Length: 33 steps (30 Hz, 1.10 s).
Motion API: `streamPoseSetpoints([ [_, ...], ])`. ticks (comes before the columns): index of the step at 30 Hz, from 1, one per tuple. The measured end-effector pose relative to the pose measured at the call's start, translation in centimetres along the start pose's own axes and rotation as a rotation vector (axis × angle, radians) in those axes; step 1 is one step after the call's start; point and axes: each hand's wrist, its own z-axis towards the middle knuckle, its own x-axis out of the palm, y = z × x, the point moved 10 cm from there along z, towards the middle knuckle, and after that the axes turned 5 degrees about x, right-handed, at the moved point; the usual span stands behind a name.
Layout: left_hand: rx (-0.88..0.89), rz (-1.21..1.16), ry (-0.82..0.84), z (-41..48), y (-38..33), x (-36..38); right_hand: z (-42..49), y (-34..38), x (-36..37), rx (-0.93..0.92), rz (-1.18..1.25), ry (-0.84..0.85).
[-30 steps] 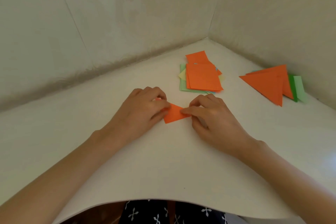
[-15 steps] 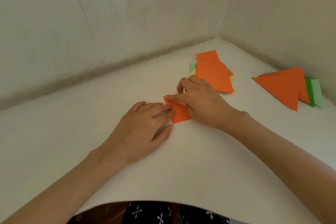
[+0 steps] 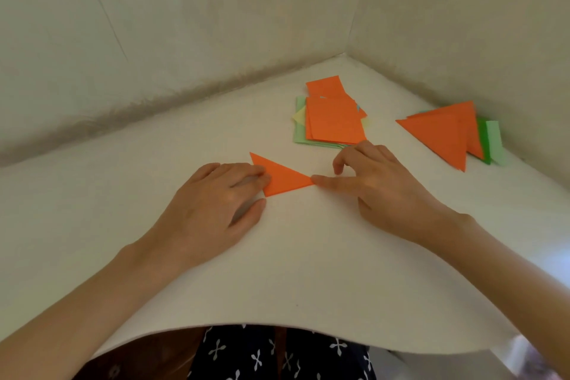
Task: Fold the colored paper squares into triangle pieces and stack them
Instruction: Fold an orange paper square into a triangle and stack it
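Head view, small orange triangle (image 3: 282, 177), folded flat

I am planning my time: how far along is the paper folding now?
Done: a pile of folded triangles, orange over green, lies at the right by the wall. In hand: one orange triangle lies flat; the left hand presses its wide end, the right hand touches its tip. Left: it is not yet on the pile, and a stack of unfolded squares waits behind the hands.
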Motion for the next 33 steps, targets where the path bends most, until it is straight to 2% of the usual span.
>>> streamPoseSetpoints([
  [6,0.001,0.012,-0.003,0.2,-0.3,-0.3,0.4,-0.2,0.0,-0.025,0.184,0.002],
  [13,0.147,0.063,0.038,1.9,-4.0,0.4,0.3,0.6,0.2,-0.116,0.158,-0.065],
  [22,0.138,0.098,0.06,-0.6,-2.1,-0.2,-0.2,-0.1,0.5,-0.091,0.259,-0.097],
  [27,0.149,0.083,-0.044,-1.9,-1.2,-2.3,-0.2,-0.1,0.5,-0.086,0.263,-0.096],
  [30,0.117,-0.023,-0.136,-0.4,-1.3,-3.0,-0.2,0.0,0.5,-0.089,0.262,-0.094],
  [33,0.035,-0.227,-0.146,2.2,-0.6,-1.6,-0.2,0.0,0.3,-0.076,0.274,-0.1],
])
